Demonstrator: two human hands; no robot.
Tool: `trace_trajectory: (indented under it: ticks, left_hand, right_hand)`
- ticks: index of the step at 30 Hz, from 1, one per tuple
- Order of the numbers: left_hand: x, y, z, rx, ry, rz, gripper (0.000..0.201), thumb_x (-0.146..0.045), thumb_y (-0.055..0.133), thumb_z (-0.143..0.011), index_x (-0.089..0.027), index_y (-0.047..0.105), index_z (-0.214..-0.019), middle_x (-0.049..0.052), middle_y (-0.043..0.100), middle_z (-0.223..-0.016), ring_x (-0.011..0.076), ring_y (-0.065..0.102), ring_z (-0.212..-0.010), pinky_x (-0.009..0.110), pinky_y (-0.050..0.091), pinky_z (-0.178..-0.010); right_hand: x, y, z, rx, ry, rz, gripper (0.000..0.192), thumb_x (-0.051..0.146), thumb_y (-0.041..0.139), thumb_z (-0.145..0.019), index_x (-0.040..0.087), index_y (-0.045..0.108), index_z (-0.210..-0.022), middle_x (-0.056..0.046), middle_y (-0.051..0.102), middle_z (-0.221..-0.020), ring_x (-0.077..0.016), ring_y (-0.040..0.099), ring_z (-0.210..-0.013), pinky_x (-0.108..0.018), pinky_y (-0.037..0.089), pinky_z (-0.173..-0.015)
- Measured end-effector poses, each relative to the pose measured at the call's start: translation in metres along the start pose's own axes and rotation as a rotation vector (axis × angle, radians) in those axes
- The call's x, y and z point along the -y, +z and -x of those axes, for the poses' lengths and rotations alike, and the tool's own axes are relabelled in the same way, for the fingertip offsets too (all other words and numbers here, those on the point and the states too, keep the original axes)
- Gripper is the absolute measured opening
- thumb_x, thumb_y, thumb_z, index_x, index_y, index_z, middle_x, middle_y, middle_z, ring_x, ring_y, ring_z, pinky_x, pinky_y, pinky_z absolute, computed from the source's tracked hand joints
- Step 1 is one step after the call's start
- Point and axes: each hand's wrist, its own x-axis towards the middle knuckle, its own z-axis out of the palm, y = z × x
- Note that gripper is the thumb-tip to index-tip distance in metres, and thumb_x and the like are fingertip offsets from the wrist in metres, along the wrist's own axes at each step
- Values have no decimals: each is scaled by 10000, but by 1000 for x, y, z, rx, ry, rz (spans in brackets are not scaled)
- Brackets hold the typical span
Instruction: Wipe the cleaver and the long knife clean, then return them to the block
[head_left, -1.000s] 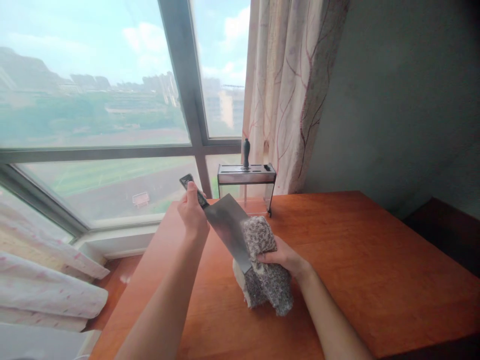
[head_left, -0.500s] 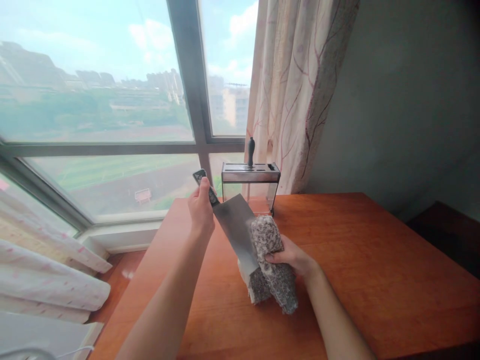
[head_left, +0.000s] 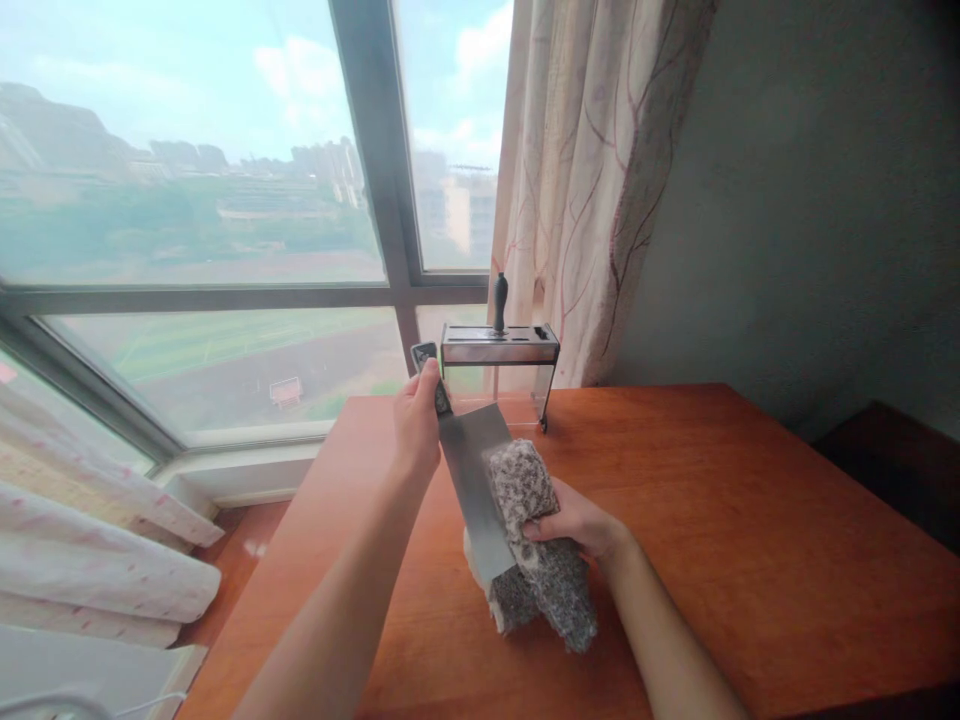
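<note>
My left hand [head_left: 417, 432] grips the dark handle of a broad steel cleaver [head_left: 474, 480], whose blade slants down and to the right over the wooden table [head_left: 750, 540]. My right hand [head_left: 571, 522] holds a speckled grey-and-white cloth [head_left: 534, 545] folded over the blade, pressed against its right face and lower edge. Part of the blade is hidden inside the cloth.
A metal and clear knife stand [head_left: 499, 362] with one dark handle [head_left: 500, 302] sticking up sits at the table's far edge by the window. A patterned curtain [head_left: 592, 180] hangs behind it. A grey wall lies to the right, white bedding [head_left: 90, 570] at lower left.
The cleaver handle has swung up and to the right, closer to the knife stand, so the blade stands steeper. The cloth and my right hand stay on the blade, shifted slightly down.
</note>
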Motion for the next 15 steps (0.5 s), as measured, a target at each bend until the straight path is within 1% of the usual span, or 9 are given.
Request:
trace_trajectory:
  ticks: [3, 7, 9, 13, 15]
  left_hand:
    - [8, 3, 5, 67, -42, 24, 401, -524, 637, -740, -160, 556, -591, -30, 511, -513, 89, 441, -447, 207, 336, -435]
    - [16, 10, 14, 143, -65, 0, 391, -532, 620, -753, -162, 569, -638, -27, 517, -542, 101, 452, -480, 216, 352, -472]
    - [17, 14, 20, 179, -64, -36, 401, -537, 601, -768, -164, 553, -629, -27, 504, -546, 102, 441, -493, 219, 348, -483]
    - [21, 23, 31, 236, -60, -120, 446, -555, 581, -776, -178, 464, -569, -46, 411, -515, 92, 363, -478, 223, 289, -458]
    - [24, 26, 35, 223, -43, -161, 470, -558, 585, -772, -185, 411, -544, -57, 356, -502, 87, 320, -470, 228, 257, -448]
  right_hand:
    - [0, 5, -2, -25, -11, -9, 510, 245, 830, -540, 137, 645, -1003, -56, 685, -894, -179, 624, -767, -283, 488, -702]
    - [1, 8, -3, -123, -58, -18, 488, 242, 814, -545, 151, 649, -995, -48, 689, -867, -182, 621, -737, -281, 488, -667]
    - [1, 8, -3, -175, -88, -32, 467, 243, 808, -545, 158, 652, -977, -44, 691, -857, -179, 618, -720, -280, 489, -653]
    - [0, 7, -5, -273, -119, -58, 423, 262, 800, -565, 163, 649, -947, -36, 681, -815, -178, 606, -675, -287, 488, -616]
    - [0, 5, -6, -293, -127, -68, 416, 266, 795, -586, 169, 640, -959, -36, 675, -815, -185, 607, -680, -294, 488, -615]
